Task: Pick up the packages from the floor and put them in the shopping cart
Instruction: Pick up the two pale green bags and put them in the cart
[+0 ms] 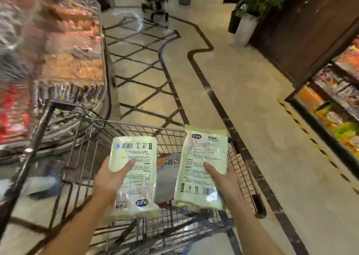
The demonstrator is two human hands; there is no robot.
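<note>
I hold two flat pale-green packages with printed back labels over the wire shopping cart (171,136). My left hand (108,179) grips the left package (136,169) from its left edge, thumb on top. The right package (202,169) sits in my right hand (227,181), thumb across its label. Both packages hover above the cart's basket, side by side and apart. Something orange and white (167,163) lies in the basket under them, mostly hidden.
A blurred display bin of wrapped goods (68,60) stands close on the left. Snack shelves (338,107) line the right, with yellow-black tape (303,130) on the floor before them. Tiled aisle floor (242,89) stretches ahead; a stroller (157,4) and a white planter (244,29) stand far off.
</note>
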